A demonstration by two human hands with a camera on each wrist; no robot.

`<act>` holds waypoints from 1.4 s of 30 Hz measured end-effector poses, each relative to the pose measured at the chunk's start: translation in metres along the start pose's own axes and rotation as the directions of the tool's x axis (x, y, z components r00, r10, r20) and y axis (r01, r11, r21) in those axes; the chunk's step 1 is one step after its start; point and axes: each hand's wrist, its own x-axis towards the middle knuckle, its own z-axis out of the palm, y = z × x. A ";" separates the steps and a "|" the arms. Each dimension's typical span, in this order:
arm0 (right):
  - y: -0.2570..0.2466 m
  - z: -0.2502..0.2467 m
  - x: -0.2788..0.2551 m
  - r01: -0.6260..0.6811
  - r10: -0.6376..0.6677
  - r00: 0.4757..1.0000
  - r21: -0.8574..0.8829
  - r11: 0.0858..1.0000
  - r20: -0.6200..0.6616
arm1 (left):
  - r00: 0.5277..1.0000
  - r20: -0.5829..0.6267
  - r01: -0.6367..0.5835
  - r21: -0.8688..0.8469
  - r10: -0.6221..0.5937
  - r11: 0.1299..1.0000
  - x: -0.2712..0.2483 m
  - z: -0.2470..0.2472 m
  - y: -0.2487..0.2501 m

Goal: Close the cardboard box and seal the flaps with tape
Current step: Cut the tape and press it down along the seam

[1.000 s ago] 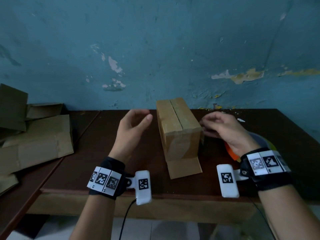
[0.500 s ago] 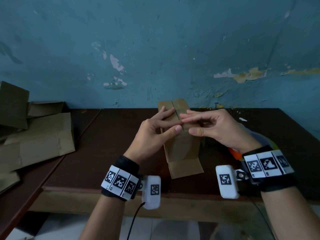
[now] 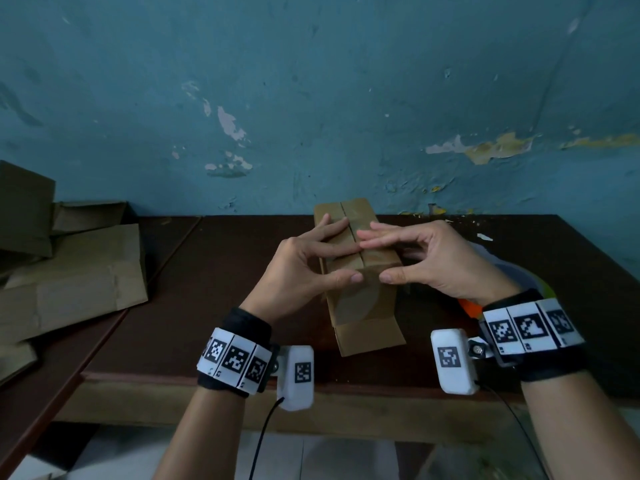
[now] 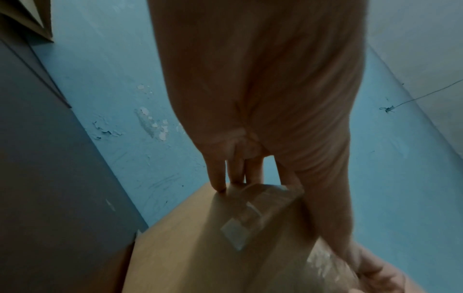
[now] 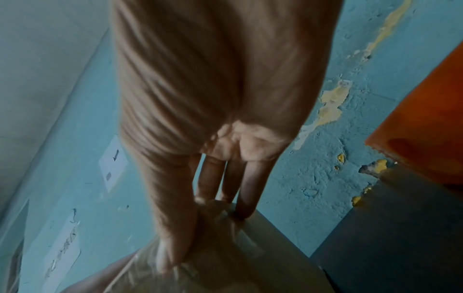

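On the dark wooden surface point(image 3: 519, 271), near its middle, a narrow cardboard box point(image 3: 363, 306) is being kept upright, with its two top flaps already folded shut and meeting along a seam. Clear tape point(image 4: 253, 216) is being smoothed over that seam and down the near face. The left hand point(image 3: 304, 268) and the right hand point(image 3: 440, 261) are being laid on the top from either side, fingers point(image 3: 384, 233) straight and spread, thumbs being pressed against the upper front edge; nothing is being gripped by either hand. Judging from the wrinkles showing in the tape in the wrist views, creases or bubbles are likely being trapped if pressure is uneven, and the seal could lift. A loose flap point(image 3: 370, 334) is lying open at the bottom front, so that end is still being left unsealed. Because the box is tall and narrow, it could be tipped by a sideways push.
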 end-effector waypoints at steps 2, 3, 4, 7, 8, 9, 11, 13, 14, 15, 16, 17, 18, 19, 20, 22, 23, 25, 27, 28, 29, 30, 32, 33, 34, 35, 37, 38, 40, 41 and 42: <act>0.001 0.000 0.000 -0.006 0.007 1.000 0.023 1.000 -0.008 | 0.999 0.041 0.006 0.016 -0.006 1.000 -0.001 -0.001 -0.001; 0.002 0.001 0.001 -0.010 0.011 1.000 0.034 0.999 -0.016 | 0.998 0.055 0.004 0.017 -0.005 1.000 0.000 -0.001 -0.001; 0.002 0.001 0.001 -0.013 0.014 1.000 0.040 0.999 -0.024 | 0.998 0.061 0.003 0.008 -0.003 1.000 0.000 -0.001 -0.002; 0.001 0.000 0.001 -0.020 0.020 1.000 0.037 0.999 -0.021 | 0.999 0.050 0.009 -0.015 -0.008 1.000 -0.001 0.001 -0.002; 0.001 0.000 0.001 -0.022 0.022 1.000 0.037 0.999 -0.010 | 0.999 0.050 0.013 -0.014 -0.012 1.000 -0.001 0.001 -0.002; 0.001 0.000 0.001 -0.023 0.023 1.000 0.040 0.999 -0.001 | 0.999 0.052 0.017 -0.016 -0.016 1.000 -0.001 0.001 -0.001; 0.001 0.000 0.001 -0.023 0.023 1.000 0.055 0.998 0.001 | 0.998 0.057 0.026 -0.029 -0.024 0.999 -0.002 -0.001 0.000; 0.002 0.001 0.001 -0.018 0.019 1.000 0.061 0.998 -0.013 | 0.998 0.064 0.028 -0.042 -0.026 0.999 -0.002 -0.001 -0.001; 0.003 0.001 0.002 -0.016 0.017 1.000 0.063 0.998 -0.018 | 0.997 0.075 0.033 -0.052 -0.029 0.998 -0.002 -0.002 -0.001; 0.004 0.001 0.002 -0.015 0.017 1.000 0.071 0.997 -0.018 | 0.996 0.087 0.040 -0.062 -0.034 0.997 -0.001 -0.002 -0.001; 0.004 0.001 0.002 -0.016 0.017 1.000 0.087 0.996 -0.014 | 0.995 0.097 0.043 -0.069 -0.036 0.997 -0.001 -0.003 -0.002; 0.005 0.000 0.002 -0.016 0.017 1.000 0.103 0.995 -0.008 | 0.994 0.103 0.042 -0.071 -0.034 0.997 -0.001 -0.004 -0.002; 0.005 0.000 0.002 -0.015 0.016 1.000 0.111 0.994 -0.001 | 0.994 0.105 0.036 -0.066 -0.029 0.997 -0.001 -0.004 -0.002; 0.004 0.000 0.001 -0.015 0.014 1.000 0.109 0.994 0.004 | 0.995 0.100 0.029 -0.055 -0.024 0.998 -0.001 -0.004 -0.002; 0.004 0.000 0.001 -0.015 0.015 1.000 0.098 0.995 0.003 | 0.996 0.086 0.027 -0.042 -0.023 0.999 -0.001 -0.003 -0.002; 0.002 0.002 0.002 -0.015 0.016 1.000 0.068 0.998 -0.012 | 0.999 0.027 0.030 -0.023 -0.029 0.999 -0.001 0.001 0.001; 0.001 0.003 0.002 -0.012 0.014 1.000 0.056 0.998 -0.025 | 1.000 -0.006 0.027 -0.012 -0.027 1.000 -0.001 0.003 0.002; 0.002 0.003 0.003 -0.006 0.008 0.999 0.050 0.999 -0.042 | 0.999 -0.033 0.016 0.015 -0.016 1.000 0.000 0.004 0.002; 0.003 0.002 0.002 -0.005 0.007 1.000 0.074 0.997 -0.024 | 1.000 0.008 0.015 0.018 -0.015 1.000 0.001 0.002 0.002; 0.004 0.001 0.002 -0.007 0.008 1.000 0.094 0.996 -0.007 | 0.999 0.035 0.017 0.006 -0.017 1.000 0.001 0.000 0.002; 0.005 0.000 0.001 -0.012 0.011 1.000 0.110 0.994 0.009 | 0.998 0.062 0.019 -0.010 -0.018 1.000 0.001 -0.002 0.001; 0.005 0.000 0.001 -0.020 0.018 1.000 0.120 0.993 0.020 | 0.996 0.084 0.023 -0.021 -0.021 1.000 0.001 -0.003 0.001; 0.005 -0.001 0.001 -0.035 0.031 0.999 0.133 0.990 0.029 | 0.992 0.121 0.030 -0.024 -0.026 0.999 0.001 -0.005 0.000; 0.004 0.000 0.001 -0.040 0.036 0.999 0.137 0.990 0.031 | 0.991 0.134 0.033 -0.022 -0.030 0.999 0.002 -0.005 -0.001; 0.004 0.000 0.001 -0.042 0.038 0.999 0.136 0.990 0.033 | 0.989 0.143 0.037 -0.023 -0.034 0.999 0.002 -0.005 -0.001; 0.003 0.000 0.001 -0.043 0.039 0.999 0.129 0.991 0.035 | 0.988 0.149 0.041 -0.023 -0.037 0.999 0.002 -0.005 0.000; 0.003 -0.001 0.001 -0.043 0.039 0.999 0.115 0.992 0.034 | 0.988 0.149 0.042 -0.019 -0.039 0.999 0.002 -0.005 0.000; 0.002 -0.001 0.000 -0.045 0.042 0.999 0.114 0.992 0.032 | 0.989 0.146 0.035 -0.015 -0.032 0.999 0.001 -0.005 0.000; 0.002 -0.001 0.000 -0.048 0.044 0.998 0.120 0.992 0.035 | 0.988 0.151 0.023 -0.036 -0.018 0.999 0.001 -0.006 -0.003; 0.002 -0.001 0.000 -0.045 0.041 0.998 0.119 0.992 0.039 | 0.988 0.153 0.015 -0.041 -0.009 0.999 0.001 -0.006 -0.005; 0.001 0.000 -0.001 -0.042 0.038 0.998 0.112 0.993 0.043 | 0.988 0.154 0.010 -0.025 -0.006 1.000 0.001 -0.007 -0.007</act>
